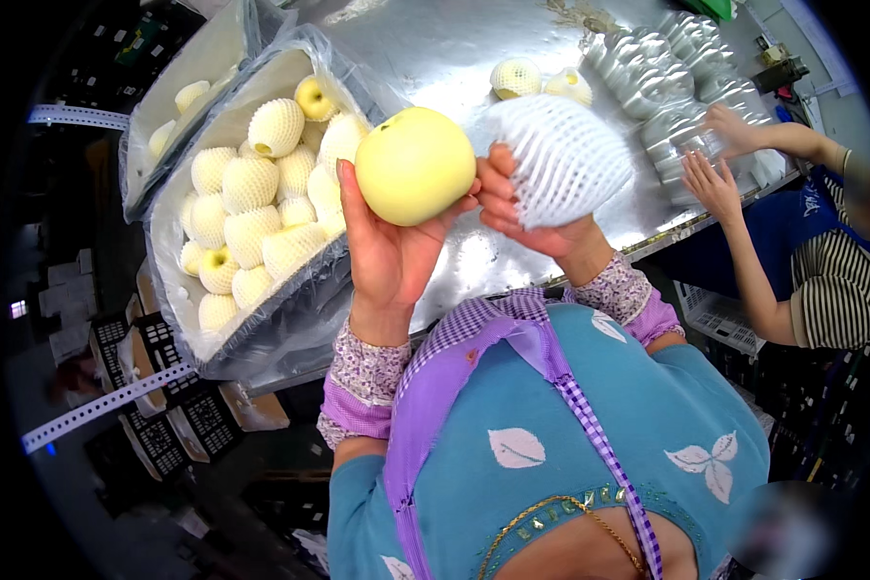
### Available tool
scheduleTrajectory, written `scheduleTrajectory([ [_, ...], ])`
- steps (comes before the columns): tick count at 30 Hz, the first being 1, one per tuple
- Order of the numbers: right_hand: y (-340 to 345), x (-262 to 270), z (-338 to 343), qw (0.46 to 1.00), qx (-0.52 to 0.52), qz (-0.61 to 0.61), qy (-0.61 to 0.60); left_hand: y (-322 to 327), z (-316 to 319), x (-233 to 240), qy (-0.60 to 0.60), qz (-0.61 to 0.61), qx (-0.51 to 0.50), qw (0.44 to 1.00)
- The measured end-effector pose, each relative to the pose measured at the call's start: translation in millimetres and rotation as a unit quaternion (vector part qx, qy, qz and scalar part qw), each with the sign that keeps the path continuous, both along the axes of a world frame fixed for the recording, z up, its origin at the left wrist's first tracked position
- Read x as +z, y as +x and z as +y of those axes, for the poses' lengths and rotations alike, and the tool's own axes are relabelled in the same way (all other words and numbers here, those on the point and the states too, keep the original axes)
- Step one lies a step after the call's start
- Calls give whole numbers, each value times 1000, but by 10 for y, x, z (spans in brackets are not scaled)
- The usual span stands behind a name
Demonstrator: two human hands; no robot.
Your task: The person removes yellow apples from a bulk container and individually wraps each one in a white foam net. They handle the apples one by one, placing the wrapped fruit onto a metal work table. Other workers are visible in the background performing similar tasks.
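A bare yellow apple (415, 167) rests in my left hand (391, 250), with the thumb up its left side and the fingers behind and under it. Just to the right, my right hand (511, 199) holds a white foam net sleeve (562, 156), puffed out wide; whether a fruit is inside cannot be told. The fingertips of both hands come close together between the two. Left of my hands, a lined box (243, 341) holds several yellow apples (250, 185), most in foam nets. Two netted apples (516, 77) lie on the metal table (442, 43) beyond my right hand.
Stacked clear plastic trays (641, 80) stand at the table's right. A co-worker's hands (718, 185) touch them there, from the right edge of the table. A second lined box (188, 51) with netted fruit stands at the far left. Black crates (203, 428) are on the floor at left.
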State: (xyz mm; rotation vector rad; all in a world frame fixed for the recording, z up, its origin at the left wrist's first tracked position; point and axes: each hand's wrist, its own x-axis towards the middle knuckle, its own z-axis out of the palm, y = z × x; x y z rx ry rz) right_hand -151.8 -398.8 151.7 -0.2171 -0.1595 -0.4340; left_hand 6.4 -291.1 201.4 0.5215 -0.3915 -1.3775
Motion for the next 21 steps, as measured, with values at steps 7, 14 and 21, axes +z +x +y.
scheduleTrajectory([
  [7,-184,141,-74,992,-111,56,-25,4,-8,-108,-45,180,-77,980],
  [14,-190,541,52,903,-232,238,-271,-18,9,-192,-70,53,-69,994],
  [21,-390,702,-43,789,-231,107,-559,-210,2,-19,-14,-267,129,955],
])
